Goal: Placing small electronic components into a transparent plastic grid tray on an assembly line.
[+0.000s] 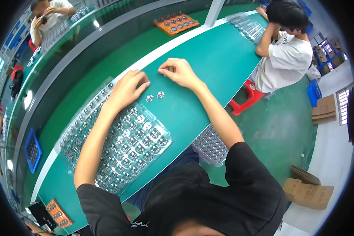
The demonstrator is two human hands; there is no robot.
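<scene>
My left hand (126, 89) reaches over the far edge of a clear plastic tray (165, 146) filled with small silvery round parts. Its fingers curl down toward the thumb, and whatever they pinch is hidden. Over the green tabletop to its right, my right hand (180, 73) has thumb and forefinger pressed together; anything between them is too small to name. Two loose parts, one metal piece (150, 98) and another metal piece (160, 94), lie on the table just below the gap between my hands.
A second clear tray (80, 112) lies along the far side. An orange tray (176, 23) of round parts sits on the conveyor belt (102, 63). To the right, a co-worker (289, 55) sits on a red stool (246, 97) beside more clear trays (246, 26).
</scene>
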